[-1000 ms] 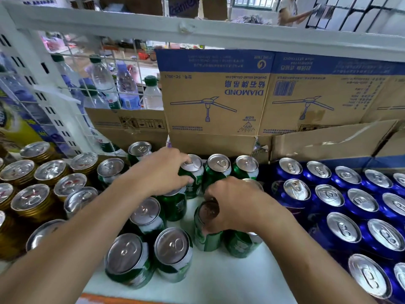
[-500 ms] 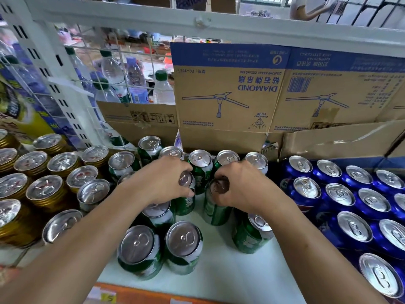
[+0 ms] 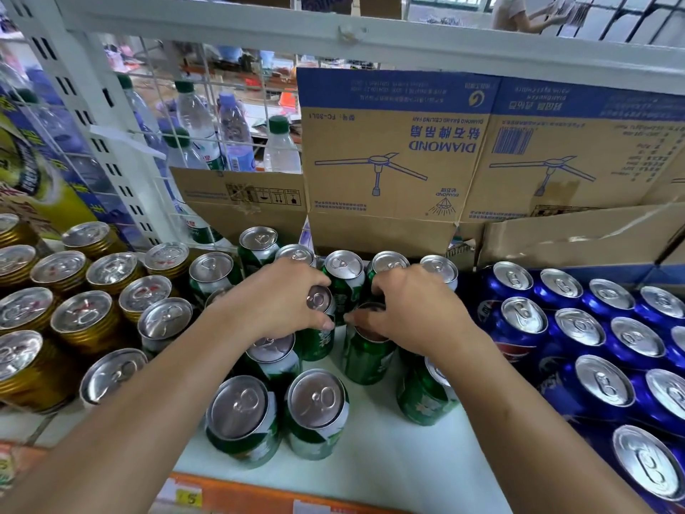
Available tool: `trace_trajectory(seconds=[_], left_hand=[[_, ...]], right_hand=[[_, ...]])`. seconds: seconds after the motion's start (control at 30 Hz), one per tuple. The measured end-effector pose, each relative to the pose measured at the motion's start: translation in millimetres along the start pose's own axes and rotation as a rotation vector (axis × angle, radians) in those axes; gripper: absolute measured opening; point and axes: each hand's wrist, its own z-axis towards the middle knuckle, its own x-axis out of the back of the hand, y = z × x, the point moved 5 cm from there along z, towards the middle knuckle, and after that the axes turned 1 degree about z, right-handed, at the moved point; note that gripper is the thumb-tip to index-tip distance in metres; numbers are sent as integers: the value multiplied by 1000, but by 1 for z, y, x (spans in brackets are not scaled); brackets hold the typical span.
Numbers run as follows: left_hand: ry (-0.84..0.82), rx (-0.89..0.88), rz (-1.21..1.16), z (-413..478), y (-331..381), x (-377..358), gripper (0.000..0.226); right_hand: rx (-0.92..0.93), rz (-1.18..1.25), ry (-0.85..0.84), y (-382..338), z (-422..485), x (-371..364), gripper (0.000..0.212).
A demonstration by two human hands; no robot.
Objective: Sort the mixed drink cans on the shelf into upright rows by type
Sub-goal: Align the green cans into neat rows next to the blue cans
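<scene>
Head view, left hand [image 3: 274, 302] gripping glossy green can [image 3: 318, 343], right hand [image 3: 411, 309] clasping second cylindrical green can [image 3: 365, 359]

The white shelf [image 3: 389, 458] sits in a white metal frame, with a horizontal rail [image 3: 370, 42] across the top and a slotted upright [image 3: 107, 150] at the left. A wire grid panel [image 3: 222, 116] closes the back left, and plastic water bottles [image 3: 192, 116] show through it. Cardboard boxes [image 3: 389, 161] printed upside down with ceiling fans line the back. Beyond the rail, daylight falls through a barred window [image 3: 630, 16] beside a distant person [image 3: 515, 13]
</scene>
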Motion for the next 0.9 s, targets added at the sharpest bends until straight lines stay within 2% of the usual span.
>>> trace_trajectory(seconds=[0.07, 0.17, 0.23, 0.33, 0.5, 0.6, 0.77, 0.9], left_hand=[[1, 2, -2, 1, -1, 0, 76], [-2, 4, 0, 1, 0, 0, 76], [-2, 5, -5, 1, 1, 0, 76], [-7, 4, -10, -1, 0, -1, 76], [-11, 6, -20, -1, 1, 0, 76], [-9, 8, -25, -3, 1, 0, 75], [2, 6, -15, -5, 4, 2, 73], [0, 7, -25, -6, 4, 2, 72]], right_hand=[[65, 109, -77, -2, -1, -1, 37], [99, 134, -217, -3, -2, -4, 48], [68, 88, -133, -1, 1, -4, 31], [-10, 64, -26, 4, 4, -4, 38], [71, 52, -47, 2, 5, -9, 35], [46, 103, -16, 8, 5, -3, 31], [-34, 143, 56, 20, 8, -3, 38], [-73, 164, 25, 25, 11, -2, 35]])
